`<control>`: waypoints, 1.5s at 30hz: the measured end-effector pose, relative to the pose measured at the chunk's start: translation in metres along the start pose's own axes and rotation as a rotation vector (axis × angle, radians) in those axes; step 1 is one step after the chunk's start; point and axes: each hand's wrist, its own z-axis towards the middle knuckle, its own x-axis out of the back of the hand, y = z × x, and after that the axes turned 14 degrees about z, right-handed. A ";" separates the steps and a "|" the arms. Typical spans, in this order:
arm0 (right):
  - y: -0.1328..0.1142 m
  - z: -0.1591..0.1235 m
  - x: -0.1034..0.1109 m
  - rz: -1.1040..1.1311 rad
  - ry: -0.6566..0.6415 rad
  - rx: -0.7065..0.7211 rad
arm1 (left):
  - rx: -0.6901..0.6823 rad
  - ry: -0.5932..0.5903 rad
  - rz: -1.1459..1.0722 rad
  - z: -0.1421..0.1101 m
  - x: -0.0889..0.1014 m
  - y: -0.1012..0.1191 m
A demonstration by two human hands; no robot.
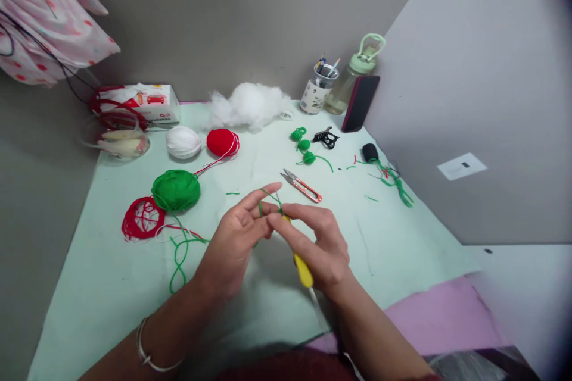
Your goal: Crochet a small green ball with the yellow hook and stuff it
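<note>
My right hand point(319, 244) grips a crochet hook point(304, 271) by its yellow handle, the thin metal tip pointing up and away from me. Green yarn point(270, 193) loops over the raised index finger of my left hand point(236, 238) and runs to the hook. The left thumb and fingers pinch the yarn close to the hook tip; the small stitches there are mostly hidden by my fingertips. A green yarn ball point(176, 190) lies to the left, its strand trailing in loops on the cloth. Just beyond my hands rest orange-handled thread snips point(302, 186).
White point(183, 143) and red point(222, 142) yarn balls and a red yarn coil point(143, 218) lie left. White stuffing point(250, 106) sits at the back. Small green crocheted balls point(304, 144), a black claw clip point(326, 137), a pen cup point(318, 90), a bottle point(353, 80) and a phone point(361, 103) stand right.
</note>
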 end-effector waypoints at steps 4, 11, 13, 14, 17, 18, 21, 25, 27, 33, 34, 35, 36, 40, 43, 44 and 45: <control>0.000 0.010 0.002 0.465 0.247 -0.291 | 0.062 -0.052 -0.096 0.004 0.004 0.006; 0.001 0.016 -0.006 0.579 0.214 -0.401 | -0.081 0.019 0.102 -0.001 -0.002 0.003; -0.002 0.012 -0.007 0.423 0.181 -0.323 | -0.081 0.056 0.082 -0.001 -0.004 -0.001; -0.003 0.011 -0.007 0.337 0.153 -0.271 | -0.056 0.048 0.037 0.000 -0.005 -0.002; -0.003 0.008 -0.003 0.201 0.116 -0.178 | 0.058 -0.034 -0.143 0.004 -0.005 -0.002; -0.002 0.009 -0.002 0.230 0.150 -0.198 | 0.082 -0.041 -0.184 0.005 -0.004 -0.001; 0.004 0.012 0.001 0.499 0.307 -0.368 | 0.073 0.021 -0.173 0.007 0.000 0.002; 0.008 0.016 -0.001 0.725 0.264 -0.511 | -0.001 0.019 0.009 0.006 0.002 0.000; 0.009 0.015 -0.003 0.718 0.234 -0.513 | -0.013 0.006 0.024 0.005 0.001 -0.001; 0.011 0.013 -0.002 0.824 0.256 -0.579 | 0.000 0.043 -0.003 0.005 0.001 0.004; 0.011 0.014 -0.001 0.846 0.266 -0.606 | 0.001 0.041 0.003 0.005 0.001 0.005; 0.011 0.015 -0.001 0.862 0.278 -0.631 | 0.006 0.039 0.008 0.005 0.001 0.006; 0.010 0.015 -0.001 0.870 0.290 -0.649 | 0.011 0.037 0.009 0.005 0.000 0.007; 0.008 0.018 0.001 0.869 0.301 -0.654 | 0.024 0.017 0.008 0.004 0.000 0.009; 0.005 0.016 0.002 0.841 0.284 -0.624 | 0.001 0.027 0.008 0.003 0.000 0.008; 0.004 0.015 0.002 0.825 0.281 -0.610 | -0.008 0.032 0.010 0.003 0.000 0.008; 0.003 0.014 0.002 0.804 0.280 -0.592 | -0.015 0.037 0.016 0.003 0.001 0.007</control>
